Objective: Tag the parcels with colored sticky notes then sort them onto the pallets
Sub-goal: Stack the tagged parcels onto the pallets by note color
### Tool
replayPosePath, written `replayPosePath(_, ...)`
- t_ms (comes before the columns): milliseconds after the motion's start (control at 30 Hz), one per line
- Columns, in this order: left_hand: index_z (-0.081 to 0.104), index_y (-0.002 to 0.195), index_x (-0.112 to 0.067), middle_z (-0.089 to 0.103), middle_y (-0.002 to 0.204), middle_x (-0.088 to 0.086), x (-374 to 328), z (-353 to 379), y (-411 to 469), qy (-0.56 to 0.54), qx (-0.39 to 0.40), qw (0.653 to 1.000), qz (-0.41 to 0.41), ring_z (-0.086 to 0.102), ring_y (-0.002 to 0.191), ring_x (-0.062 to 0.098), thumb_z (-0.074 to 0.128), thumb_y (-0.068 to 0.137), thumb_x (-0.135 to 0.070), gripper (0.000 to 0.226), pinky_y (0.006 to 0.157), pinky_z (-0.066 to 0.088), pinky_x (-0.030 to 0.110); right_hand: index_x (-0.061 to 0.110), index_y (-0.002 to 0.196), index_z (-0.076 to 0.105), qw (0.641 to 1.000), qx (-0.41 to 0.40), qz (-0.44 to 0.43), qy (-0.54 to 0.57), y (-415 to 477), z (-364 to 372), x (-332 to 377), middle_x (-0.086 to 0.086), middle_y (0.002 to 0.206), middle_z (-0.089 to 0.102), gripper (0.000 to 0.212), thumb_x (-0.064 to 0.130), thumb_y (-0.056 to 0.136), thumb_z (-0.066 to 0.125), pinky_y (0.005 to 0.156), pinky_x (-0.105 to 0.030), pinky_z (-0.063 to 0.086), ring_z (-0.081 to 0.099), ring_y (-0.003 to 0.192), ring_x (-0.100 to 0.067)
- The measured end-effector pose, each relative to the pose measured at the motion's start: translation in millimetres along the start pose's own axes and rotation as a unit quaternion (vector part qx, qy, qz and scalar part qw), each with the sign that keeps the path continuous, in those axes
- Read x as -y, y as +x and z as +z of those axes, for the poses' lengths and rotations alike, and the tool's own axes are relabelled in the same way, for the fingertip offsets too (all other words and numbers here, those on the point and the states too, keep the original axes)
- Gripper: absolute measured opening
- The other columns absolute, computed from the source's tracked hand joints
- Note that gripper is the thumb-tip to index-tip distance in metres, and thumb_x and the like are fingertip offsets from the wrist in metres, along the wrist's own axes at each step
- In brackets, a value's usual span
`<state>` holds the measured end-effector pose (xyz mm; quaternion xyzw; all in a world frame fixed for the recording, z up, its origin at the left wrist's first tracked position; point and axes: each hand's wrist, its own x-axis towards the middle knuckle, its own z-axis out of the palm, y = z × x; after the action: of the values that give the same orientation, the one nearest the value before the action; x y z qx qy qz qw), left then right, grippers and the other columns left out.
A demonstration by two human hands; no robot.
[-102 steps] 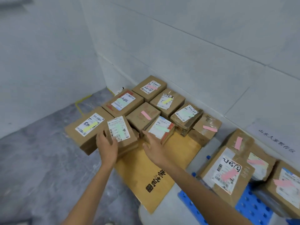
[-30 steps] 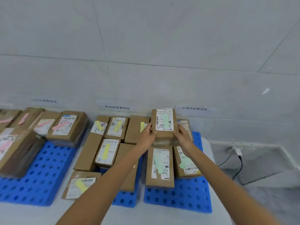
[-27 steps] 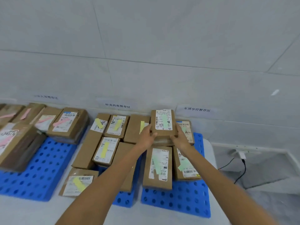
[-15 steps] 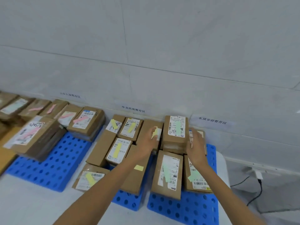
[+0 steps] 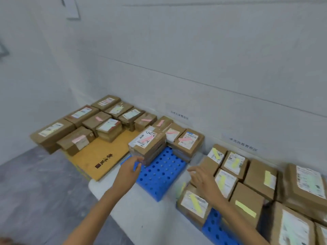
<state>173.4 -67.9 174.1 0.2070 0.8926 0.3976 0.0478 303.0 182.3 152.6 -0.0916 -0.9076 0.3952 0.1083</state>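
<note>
Both sets of fingers (image 5: 138,159) are loose and spread, holding nothing. The left hand (image 5: 130,171) hovers over the left corner of the blue pallet (image 5: 159,175), fingertips just beside the pink-tagged parcel (image 5: 146,144) stacked there. The right hand (image 5: 201,178) hangs above the yellow-tagged parcels (image 5: 225,183) on the second pallet (image 5: 214,228). More tagged cartons (image 5: 104,127) sit on the brown cardboard sheet (image 5: 99,156) by the wall, along its far and left edges. To my eye these small taped boxes are stiff and light. They are best taken by two opposite side faces, thumbs off the notes, which look ready to peel.
</note>
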Motion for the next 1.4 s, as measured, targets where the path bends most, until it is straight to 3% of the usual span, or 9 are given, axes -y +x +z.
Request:
replayPosePath(167, 0.062, 0.114, -0.011, 0.060, 0.113, -0.004, 71.7, -77.2, -10.8, 0.014, -0.061, 0.996, -0.057, 0.050, 0.105, 0.006, 0.049, 0.097, -0.005, 0.022, 0.081, 0.034, 0.007, 0.019, 0.108, 0.066, 0.996, 0.082, -0.018, 0.008, 41.2, 85.3, 54.5, 0.006, 0.108, 0.062, 0.018, 0.023, 0.098, 0.051, 0.096, -0.022, 0.037, 0.051, 0.109, -0.011)
replayPosePath(333, 0.064, 0.111, -0.012, 0.064, 0.113, 0.000, 106.0, -118.5, -8.6, 0.016, -0.095, 0.991, -0.092, 0.055, 0.110, 0.016, 0.050, 0.096, -0.004, 0.022, 0.085, 0.037, 0.021, 0.024, 0.108, 0.065, 0.991, 0.128, -0.045, -0.001, 75.1, 123.1, 92.6, 0.013, 0.103, 0.059, 0.019, 0.027, 0.098, 0.050, 0.095, -0.027, 0.044, 0.052, 0.105, -0.005)
replayPosePath(500, 0.063, 0.113, -0.007, 0.063, 0.118, 0.005, 117.5, -139.7, 1.7, 0.019, -0.122, 0.985, -0.124, 0.054, 0.113, 0.017, 0.048, 0.097, -0.005, 0.022, 0.084, 0.035, 0.019, 0.020, 0.109, 0.066, 0.987, 0.147, -0.064, 0.032, 107.3, 130.4, 111.7, 0.010, 0.107, 0.062, 0.020, 0.023, 0.098, 0.049, 0.090, -0.020, 0.042, 0.052, 0.106, -0.007)
replayPosePath(667, 0.063, 0.112, -0.009, 0.063, 0.118, 0.004, 142.6, -152.6, 26.3, 0.020, -0.129, 0.982, -0.136, 0.054, 0.115, 0.018, 0.048, 0.097, -0.006, 0.021, 0.085, 0.036, 0.020, 0.019, 0.105, 0.066, 0.985, 0.150, -0.039, 0.074, 134.2, 149.1, 124.1, 0.012, 0.102, 0.062, 0.018, 0.016, 0.098, 0.049, 0.077, 0.001, 0.037, 0.054, 0.099, -0.001)
replayPosePath(900, 0.062, 0.117, -0.009, 0.061, 0.124, 0.005, 197.0, -176.5, 115.1, 0.061, -0.092, 0.986, -0.127, 0.054, 0.119, 0.019, 0.047, 0.098, -0.008, 0.024, 0.093, 0.038, 0.024, 0.018, 0.104, 0.067, 0.985, 0.141, -0.012, 0.101, 220.5, 197.4, 147.2, 0.010, 0.102, 0.063, 0.021, 0.013, 0.097, 0.048, 0.076, 0.004, 0.033, 0.055, 0.095, 0.002)
replayPosePath(1100, 0.057, 0.125, -0.005, 0.060, 0.122, 0.007, 271.6, -194.8, 242.1, 0.060, -0.012, 0.987, -0.148, 0.055, 0.113, 0.024, 0.043, 0.100, -0.012, 0.029, 0.085, 0.038, 0.024, 0.024, 0.107, 0.062, 0.982, 0.148, 0.058, 0.103, 338.3, 280.3, 155.5, 0.009, 0.110, 0.061, 0.021, 0.014, 0.099, 0.047, 0.079, -0.006, 0.037, 0.055, 0.107, -0.007)
replayPosePath(1200, 0.058, 0.120, -0.007, 0.061, 0.111, 0.007, 316.1, -188.6, 300.6, 0.036, 0.033, 0.985, -0.165, 0.057, 0.107, 0.026, 0.045, 0.098, -0.013, 0.027, 0.077, 0.037, 0.024, 0.020, 0.125, 0.056, 0.969, 0.166, 0.148, 0.112, 398.5, 330.5, 155.5, 0.002, 0.124, 0.057, 0.028, 0.017, 0.100, 0.045, 0.086, -0.019, 0.038, 0.051, 0.110, -0.010)
replayPosePath(1300, 0.055, 0.126, -0.011, 0.059, 0.125, 0.006, 351.4, -174.5, 337.9, 0.025, 0.080, 0.976, -0.199, 0.055, 0.115, 0.022, 0.049, 0.097, -0.018, 0.031, 0.090, 0.043, 0.029, 0.015, 0.141, 0.040, 0.926, 0.161, 0.285, 0.188, 434.0, 372.7, 162.1, -0.005, 0.140, 0.045, 0.041, 0.018, 0.100, 0.045, 0.102, -0.033, 0.038, 0.045, 0.120, -0.017)
replayPosePath(1400, 0.045, 0.135, -0.009, 0.046, 0.138, 0.007, 363.2, -161.8, 353.7, -0.010, 0.091, 0.973, -0.214, 0.044, 0.129, 0.023, 0.049, 0.096, -0.010, 0.038, 0.106, 0.036, 0.031, 0.016, 0.143, 0.036, 0.885, 0.162, 0.350, 0.262, 455.9, 403.8, 166.9, -0.003, 0.142, 0.040, 0.044, 0.016, 0.100, 0.045, 0.108, -0.040, 0.030, 0.035, 0.134, -0.023)
